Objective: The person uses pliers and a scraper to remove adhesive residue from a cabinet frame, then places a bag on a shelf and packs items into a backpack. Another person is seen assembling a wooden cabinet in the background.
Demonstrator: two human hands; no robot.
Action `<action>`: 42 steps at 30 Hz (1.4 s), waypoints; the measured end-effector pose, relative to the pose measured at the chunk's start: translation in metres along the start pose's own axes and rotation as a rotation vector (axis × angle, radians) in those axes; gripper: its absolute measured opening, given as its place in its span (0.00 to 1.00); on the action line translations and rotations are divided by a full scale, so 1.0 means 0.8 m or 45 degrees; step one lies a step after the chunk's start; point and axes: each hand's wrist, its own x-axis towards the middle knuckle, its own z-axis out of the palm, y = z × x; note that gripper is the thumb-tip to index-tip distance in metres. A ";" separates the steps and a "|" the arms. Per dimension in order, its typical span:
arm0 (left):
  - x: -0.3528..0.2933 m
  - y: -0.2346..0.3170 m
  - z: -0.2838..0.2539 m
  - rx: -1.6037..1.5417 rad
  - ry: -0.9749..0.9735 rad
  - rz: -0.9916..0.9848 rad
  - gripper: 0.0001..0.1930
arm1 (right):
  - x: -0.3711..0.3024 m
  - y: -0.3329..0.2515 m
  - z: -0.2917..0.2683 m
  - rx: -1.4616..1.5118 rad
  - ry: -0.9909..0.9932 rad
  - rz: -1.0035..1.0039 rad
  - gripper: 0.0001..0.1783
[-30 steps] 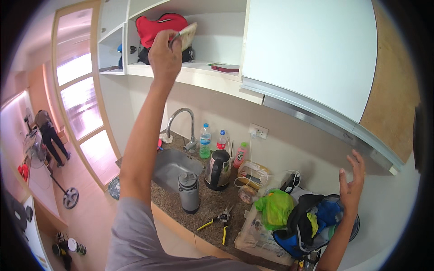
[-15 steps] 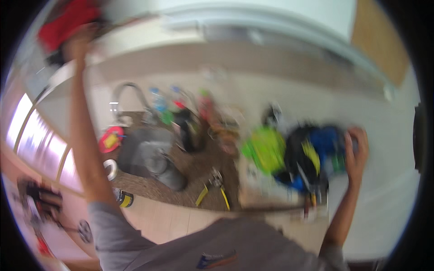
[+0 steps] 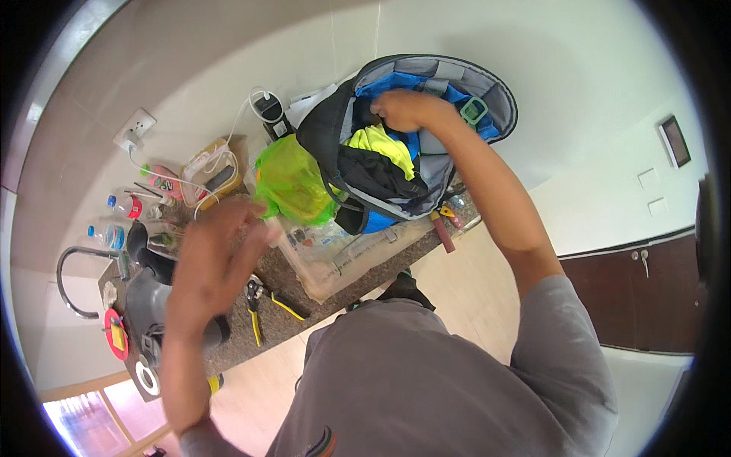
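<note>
A black backpack (image 3: 329,141) with a grey and blue lining stands wide open on the back right of the counter. Inside it lie a neon yellow and black cloth (image 3: 377,148) and a green-rimmed item (image 3: 474,111). My right hand (image 3: 407,110) reaches into the bag over the blue lining, its fingers curled and their tips partly hidden. Whatever they grip, if anything, does not show. My left hand (image 3: 217,263), smeared by motion, hovers above the counter with its fingers apart and holding nothing. Close to it, a bright green plastic bag (image 3: 293,179) leans against the backpack.
Pliers with yellow-black handles (image 3: 259,308) lie near the counter's front edge. A clear plastic case (image 3: 327,270) sits under the bags. Farther left are several bottles (image 3: 110,234), a curved faucet (image 3: 65,270), a red dish (image 3: 116,335) and a white tape roll (image 3: 147,377). A white cable (image 3: 164,175) runs from the wall socket.
My left hand has come down from a red item at the upper left to above the counter. My right hand has gone from the backpack's side into its opening. The view has turned right.
</note>
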 end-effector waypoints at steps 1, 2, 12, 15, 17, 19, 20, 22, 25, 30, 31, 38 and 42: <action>0.031 -0.010 0.034 -0.058 0.075 -0.086 0.27 | 0.045 0.008 0.009 -0.131 -0.240 0.133 0.23; 0.059 -0.020 0.066 -0.089 0.187 -0.222 0.34 | 0.071 0.014 0.022 -0.106 -0.284 0.203 0.25; 0.190 -0.042 0.223 -0.384 0.605 -0.262 0.45 | 0.165 0.054 0.204 0.392 -0.223 0.178 0.30; 0.194 -0.032 0.208 -0.324 0.952 -0.095 0.43 | 0.154 0.020 0.213 0.428 -0.048 0.086 0.30; 0.199 -0.010 0.193 -0.360 0.939 -0.155 0.42 | 0.135 0.006 0.220 0.435 0.064 0.045 0.30; 0.203 0.013 0.184 -0.365 0.896 -0.191 0.41 | 0.112 0.000 0.227 0.436 0.147 0.036 0.30; 0.200 0.021 0.180 -0.342 0.870 -0.213 0.40 | 0.107 -0.005 0.230 0.437 0.171 0.024 0.30; 0.191 0.030 0.183 -0.372 0.848 -0.229 0.40 | 0.106 -0.019 0.234 0.443 0.210 -0.015 0.30; 0.177 0.033 0.191 -0.499 0.880 -0.207 0.41 | 0.117 -0.046 0.238 0.437 0.272 -0.063 0.30; 0.162 0.033 0.195 -0.703 0.907 -0.180 0.42 | 0.139 -0.057 0.244 0.424 0.349 -0.042 0.30; 0.160 0.034 0.195 -0.745 0.912 -0.163 0.42 | 0.140 -0.058 0.246 0.424 0.360 -0.041 0.30; 0.125 0.025 0.190 -0.860 0.902 -0.141 0.42 | 0.133 -0.042 0.245 0.114 0.125 -0.072 0.26; 0.110 0.021 0.183 -0.892 0.884 -0.118 0.41 | 0.090 -0.057 0.198 0.672 0.219 0.489 0.22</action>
